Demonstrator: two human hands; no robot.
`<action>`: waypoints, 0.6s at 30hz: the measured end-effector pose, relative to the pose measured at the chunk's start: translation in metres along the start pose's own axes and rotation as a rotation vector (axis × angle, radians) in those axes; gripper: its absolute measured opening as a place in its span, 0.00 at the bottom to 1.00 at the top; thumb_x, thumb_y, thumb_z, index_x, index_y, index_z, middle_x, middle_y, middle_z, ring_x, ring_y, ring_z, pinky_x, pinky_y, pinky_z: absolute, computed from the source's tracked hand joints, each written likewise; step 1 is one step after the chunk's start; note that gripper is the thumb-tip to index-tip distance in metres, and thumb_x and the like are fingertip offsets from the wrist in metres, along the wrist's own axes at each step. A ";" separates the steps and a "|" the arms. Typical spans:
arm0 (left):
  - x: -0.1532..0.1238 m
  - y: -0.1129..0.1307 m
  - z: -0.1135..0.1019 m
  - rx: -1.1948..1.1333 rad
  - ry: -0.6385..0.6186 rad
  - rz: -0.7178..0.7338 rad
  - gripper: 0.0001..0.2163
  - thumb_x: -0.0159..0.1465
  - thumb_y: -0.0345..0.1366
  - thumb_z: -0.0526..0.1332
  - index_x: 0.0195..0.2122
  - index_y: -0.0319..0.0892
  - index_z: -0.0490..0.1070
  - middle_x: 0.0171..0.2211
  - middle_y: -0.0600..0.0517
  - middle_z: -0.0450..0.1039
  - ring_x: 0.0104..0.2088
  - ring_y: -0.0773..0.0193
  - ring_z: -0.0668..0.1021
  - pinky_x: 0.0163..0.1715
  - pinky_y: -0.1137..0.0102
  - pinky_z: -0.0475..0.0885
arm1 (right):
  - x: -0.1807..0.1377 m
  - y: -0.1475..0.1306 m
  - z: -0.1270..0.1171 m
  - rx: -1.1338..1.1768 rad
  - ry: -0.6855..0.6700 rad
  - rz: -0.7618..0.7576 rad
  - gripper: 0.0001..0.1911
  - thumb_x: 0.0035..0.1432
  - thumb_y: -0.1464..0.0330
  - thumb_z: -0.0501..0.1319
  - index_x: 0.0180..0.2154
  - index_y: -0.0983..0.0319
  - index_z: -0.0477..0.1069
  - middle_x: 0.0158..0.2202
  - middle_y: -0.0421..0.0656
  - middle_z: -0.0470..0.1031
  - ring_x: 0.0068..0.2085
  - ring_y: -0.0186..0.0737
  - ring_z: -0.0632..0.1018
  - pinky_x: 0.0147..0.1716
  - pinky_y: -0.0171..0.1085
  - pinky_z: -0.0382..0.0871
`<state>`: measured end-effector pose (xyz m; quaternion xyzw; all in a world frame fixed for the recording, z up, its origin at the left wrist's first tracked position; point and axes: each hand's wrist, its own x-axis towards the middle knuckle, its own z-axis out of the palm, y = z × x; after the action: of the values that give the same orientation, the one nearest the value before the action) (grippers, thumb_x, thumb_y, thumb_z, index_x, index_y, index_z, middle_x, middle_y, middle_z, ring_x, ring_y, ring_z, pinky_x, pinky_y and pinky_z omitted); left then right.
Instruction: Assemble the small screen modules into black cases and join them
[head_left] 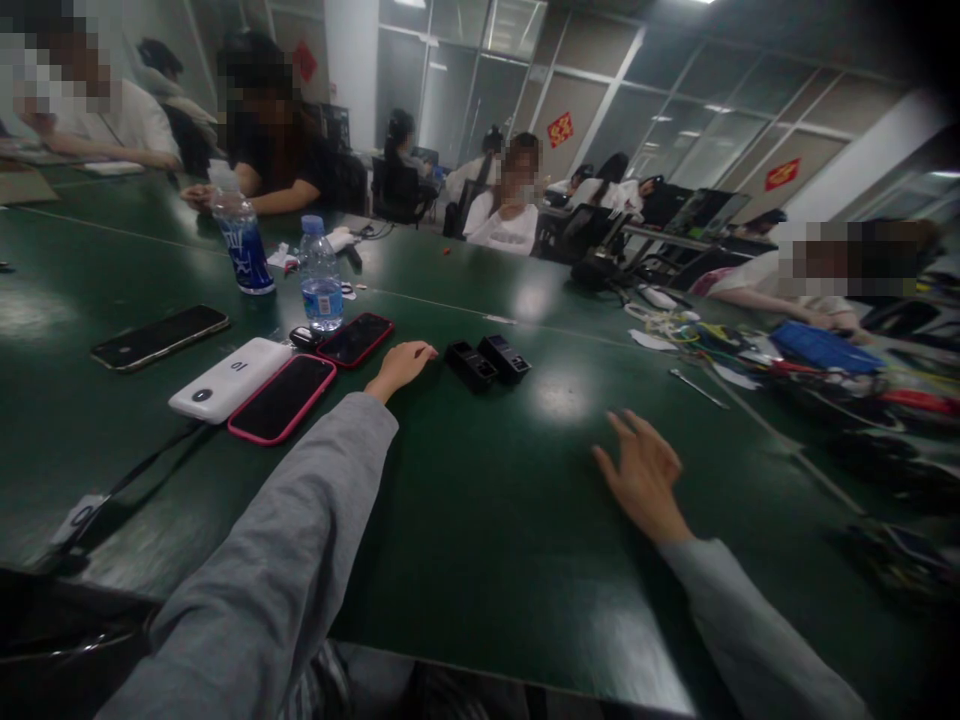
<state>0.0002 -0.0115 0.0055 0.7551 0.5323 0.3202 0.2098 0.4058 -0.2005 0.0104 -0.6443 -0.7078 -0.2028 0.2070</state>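
Two small black box-shaped devices stand side by side on the dark green table (pixel 480 530): a left one (pixel 471 366) and a right one (pixel 505 359). Just left of them, and apart from them, is my left hand (pixel 403 366), its fingers stretched towards the pair and nothing seen in them. My right hand (pixel 645 472) hovers at the right with fingers spread, holding nothing. Behind my left wrist lies a red-edged phone (pixel 356 340). Nearer me are a pink-cased phone (pixel 283 398) and a white power bank (pixel 231 380) with a black strap.
Two bottles, a blue-labelled one (pixel 244 240) and a clear water bottle (pixel 321 280), stand beyond the phones. Another dark phone (pixel 161 337) lies at far left. Tangled cables (pixel 705 335) and a blue object (pixel 825 347) crowd the right side. Several people sit around.
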 end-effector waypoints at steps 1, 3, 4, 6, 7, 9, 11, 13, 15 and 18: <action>0.000 0.000 0.000 -0.002 0.000 0.005 0.18 0.70 0.43 0.48 0.43 0.44 0.78 0.45 0.51 0.79 0.48 0.58 0.78 0.52 0.61 0.69 | 0.013 -0.037 0.007 0.023 -0.015 -0.071 0.29 0.68 0.56 0.43 0.64 0.62 0.54 0.65 0.55 0.56 0.64 0.57 0.60 0.58 0.60 0.55; 0.000 -0.001 0.000 0.000 0.002 0.005 0.18 0.69 0.44 0.49 0.43 0.44 0.78 0.45 0.51 0.79 0.47 0.57 0.78 0.52 0.61 0.69 | 0.041 -0.106 0.018 0.064 -0.029 -0.213 0.27 0.69 0.61 0.45 0.66 0.61 0.51 0.67 0.53 0.53 0.67 0.52 0.55 0.62 0.56 0.50; 0.001 -0.001 0.000 0.003 0.004 0.003 0.18 0.69 0.44 0.49 0.43 0.44 0.78 0.45 0.51 0.79 0.47 0.57 0.78 0.51 0.62 0.70 | 0.055 -0.134 0.022 0.085 -0.034 -0.279 0.27 0.69 0.62 0.46 0.67 0.61 0.49 0.68 0.52 0.50 0.68 0.51 0.53 0.63 0.55 0.48; 0.001 0.000 0.000 0.013 0.005 -0.001 0.18 0.69 0.43 0.49 0.43 0.44 0.78 0.45 0.50 0.79 0.47 0.58 0.78 0.51 0.63 0.70 | 0.079 -0.174 0.030 0.116 -0.037 -0.330 0.29 0.69 0.64 0.48 0.67 0.62 0.47 0.69 0.52 0.46 0.69 0.52 0.49 0.64 0.54 0.46; 0.001 0.000 0.000 0.018 0.007 0.000 0.18 0.69 0.43 0.49 0.43 0.44 0.78 0.45 0.50 0.79 0.47 0.58 0.78 0.50 0.63 0.70 | 0.090 -0.185 0.034 0.131 -0.047 -0.325 0.29 0.68 0.65 0.49 0.67 0.63 0.48 0.69 0.53 0.48 0.69 0.52 0.50 0.64 0.54 0.46; 0.001 0.001 0.000 0.022 0.012 0.001 0.18 0.69 0.43 0.49 0.43 0.44 0.78 0.45 0.51 0.80 0.47 0.58 0.78 0.50 0.64 0.70 | 0.104 -0.195 0.043 0.160 -0.081 -0.317 0.27 0.67 0.66 0.51 0.65 0.64 0.54 0.66 0.55 0.53 0.67 0.54 0.54 0.62 0.53 0.50; 0.003 0.002 0.000 0.021 0.013 -0.005 0.18 0.69 0.43 0.49 0.42 0.45 0.78 0.45 0.51 0.80 0.47 0.58 0.78 0.50 0.64 0.70 | 0.109 -0.193 0.048 0.191 -0.105 -0.332 0.21 0.67 0.67 0.51 0.60 0.62 0.62 0.62 0.54 0.60 0.63 0.54 0.60 0.59 0.53 0.55; 0.004 0.002 0.001 0.019 0.009 -0.016 0.17 0.69 0.42 0.49 0.42 0.45 0.78 0.44 0.52 0.80 0.47 0.59 0.78 0.50 0.65 0.70 | 0.108 -0.185 0.048 0.235 -0.098 -0.352 0.19 0.67 0.67 0.51 0.57 0.61 0.65 0.58 0.53 0.65 0.59 0.54 0.65 0.55 0.52 0.60; 0.005 0.002 0.001 0.014 0.006 -0.018 0.17 0.69 0.42 0.49 0.42 0.45 0.78 0.43 0.52 0.80 0.47 0.59 0.78 0.50 0.65 0.70 | 0.104 -0.174 0.046 0.290 -0.066 -0.324 0.21 0.67 0.66 0.52 0.59 0.62 0.62 0.54 0.53 0.67 0.56 0.53 0.67 0.52 0.51 0.64; 0.005 0.002 0.001 0.000 -0.003 -0.021 0.17 0.69 0.43 0.49 0.43 0.45 0.78 0.43 0.52 0.80 0.47 0.59 0.78 0.50 0.64 0.70 | 0.093 -0.162 0.037 0.376 -0.081 -0.217 0.26 0.65 0.64 0.55 0.62 0.65 0.58 0.53 0.55 0.67 0.54 0.54 0.69 0.50 0.52 0.68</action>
<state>0.0032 -0.0078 0.0075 0.7501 0.5397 0.3168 0.2138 0.2356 -0.1173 0.0275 -0.5218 -0.8061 -0.0623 0.2720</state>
